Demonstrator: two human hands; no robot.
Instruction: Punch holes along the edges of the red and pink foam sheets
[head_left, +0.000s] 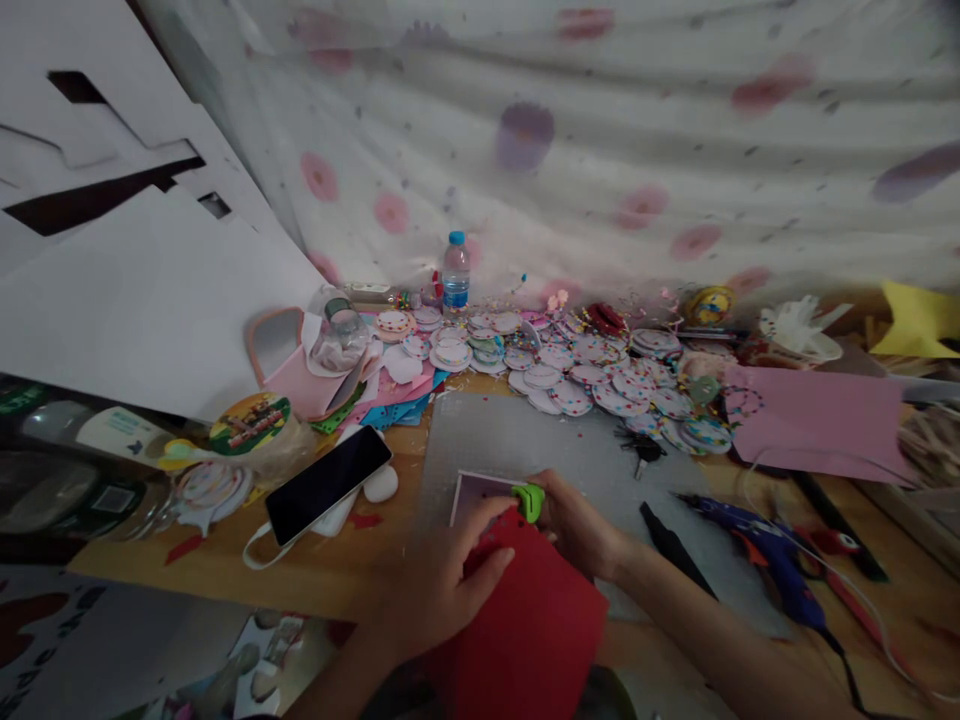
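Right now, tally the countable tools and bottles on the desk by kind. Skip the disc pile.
Upright water bottle: 1
Phone: 1
Glue gun: 1
Green punch at the right hand: 1
Red sheet under the left hand: 1
Total: 5
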